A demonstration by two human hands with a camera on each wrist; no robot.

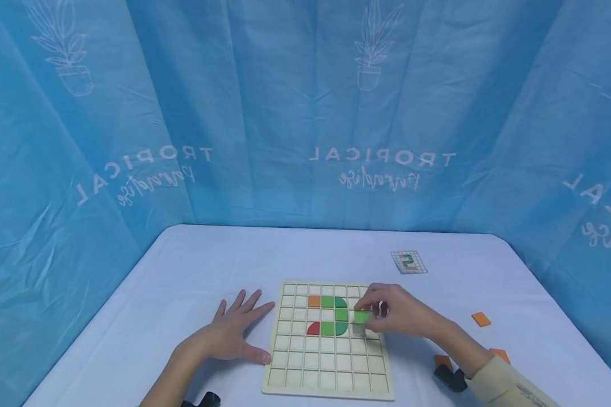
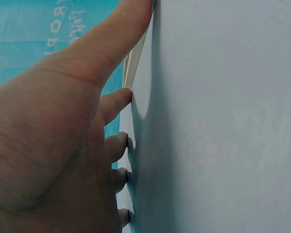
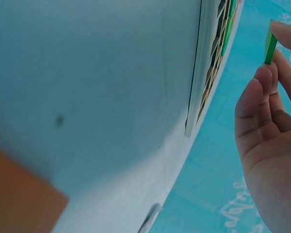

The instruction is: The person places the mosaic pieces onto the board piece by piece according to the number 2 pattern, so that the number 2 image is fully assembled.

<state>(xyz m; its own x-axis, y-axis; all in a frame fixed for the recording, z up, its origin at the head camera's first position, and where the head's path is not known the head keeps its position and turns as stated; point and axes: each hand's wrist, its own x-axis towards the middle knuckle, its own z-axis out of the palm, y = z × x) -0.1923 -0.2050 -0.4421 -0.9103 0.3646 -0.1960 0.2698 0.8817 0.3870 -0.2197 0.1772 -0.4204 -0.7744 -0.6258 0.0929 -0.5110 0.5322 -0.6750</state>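
Observation:
My right hand [image 1: 394, 310] pinches a light green square tile [image 1: 361, 316] between thumb and fingers, over the right side of a wooden grid board [image 1: 328, 362]. The right wrist view shows that green tile [image 3: 270, 43] edge-on, raised above the board [image 3: 199, 92]. Set in the grid are an orange square [image 1: 314, 301], green squares [image 1: 327, 328], dark green rounded pieces [image 1: 341, 328] and a red rounded piece [image 1: 313, 328]. My left hand [image 1: 234, 333] lies with fingers spread on the table, its thumb and index tips at the board's left edge.
A small card [image 1: 409, 262] printed with a coloured grid pattern lies behind the board to the right. Loose orange tiles [image 1: 481, 319] lie on the white table [image 1: 224, 254] at the right, some near the right forearm. A blue printed curtain [image 1: 285, 113] hangs behind the table.

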